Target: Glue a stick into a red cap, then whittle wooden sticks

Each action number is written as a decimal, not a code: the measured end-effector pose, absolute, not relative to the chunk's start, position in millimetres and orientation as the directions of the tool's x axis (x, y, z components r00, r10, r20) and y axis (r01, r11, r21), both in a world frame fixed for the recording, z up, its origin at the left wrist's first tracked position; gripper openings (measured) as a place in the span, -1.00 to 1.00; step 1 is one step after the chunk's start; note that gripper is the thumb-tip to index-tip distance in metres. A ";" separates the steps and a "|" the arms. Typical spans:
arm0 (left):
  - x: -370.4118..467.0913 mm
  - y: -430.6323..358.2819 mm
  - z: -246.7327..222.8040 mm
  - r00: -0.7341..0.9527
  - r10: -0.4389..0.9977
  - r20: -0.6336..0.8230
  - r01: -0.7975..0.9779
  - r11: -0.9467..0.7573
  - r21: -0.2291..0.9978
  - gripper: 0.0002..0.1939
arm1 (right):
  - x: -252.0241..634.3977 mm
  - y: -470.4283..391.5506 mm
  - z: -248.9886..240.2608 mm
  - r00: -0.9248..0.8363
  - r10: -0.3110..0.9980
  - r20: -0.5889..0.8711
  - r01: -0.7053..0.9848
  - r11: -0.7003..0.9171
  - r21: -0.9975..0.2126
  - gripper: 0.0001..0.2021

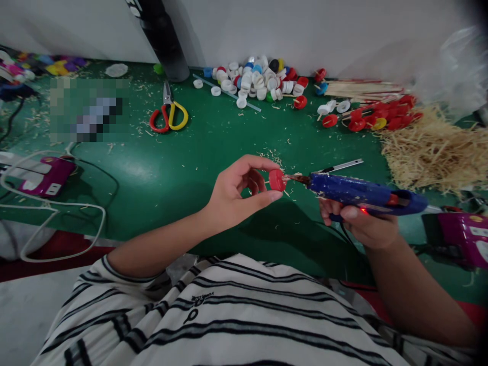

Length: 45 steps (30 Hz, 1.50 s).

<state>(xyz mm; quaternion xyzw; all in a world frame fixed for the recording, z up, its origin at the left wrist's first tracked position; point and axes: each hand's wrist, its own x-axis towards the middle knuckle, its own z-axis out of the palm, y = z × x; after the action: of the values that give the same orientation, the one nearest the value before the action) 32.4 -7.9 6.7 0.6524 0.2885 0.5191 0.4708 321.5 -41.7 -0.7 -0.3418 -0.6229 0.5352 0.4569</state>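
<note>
Between the thumb and forefinger of my left hand (238, 190) is a red bottle cap (277, 180), held on edge above the table. A thin wooden stick seems to poke out of the cap's left side, partly hidden by my fingers. My right hand (368, 223) is wrapped around the handle of a blue hot glue gun (362, 192) with a red light lit. Its nozzle points left and reaches the right face of the cap; whether they touch I cannot tell. Behind the gun lies a utility knife (339, 166).
Red-and-yellow scissors (169, 114), a dark bottle (163, 40) and a heap of bottle caps (251, 81) sit toward the wall. Right are capped sticks (381, 114) and wood shavings (438, 147). Purple power strips (48, 175) flank me, a white cable (102, 223) looping at left.
</note>
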 end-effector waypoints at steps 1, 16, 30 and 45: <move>32.4 -7.9 6.4 0.293 0.864 0.410 -0.117 -0.394 0.912 -0.56 | 321.9 -41.8 -0.7 -0.351 0.913 0.205 -0.064 0.195 -0.979 -0.85; 31.6 -9.2 4.1 0.298 0.864 0.406 -0.107 -0.392 0.914 -0.53 | 310.7 -45.8 7.4 -0.241 0.952 0.186 -0.106 0.165 -0.981 -0.82; 30.8 -8.1 2.6 0.305 0.814 0.495 -0.104 -0.489 0.866 -0.51 | 309.2 -43.1 9.3 -0.247 0.946 0.210 -0.093 0.192 -0.977 -0.77; 33.3 -4.4 4.9 0.311 0.866 0.391 -0.390 -0.259 0.883 -0.57 | 306.1 -40.2 12.3 -0.301 0.909 0.288 -0.136 0.258 -0.956 -0.83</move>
<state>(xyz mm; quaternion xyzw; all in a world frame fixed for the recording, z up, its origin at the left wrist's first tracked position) 33.3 -4.4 4.9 0.5728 0.2076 0.5491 0.5721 306.1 -40.2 12.3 -0.3143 -0.6149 0.5217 0.5009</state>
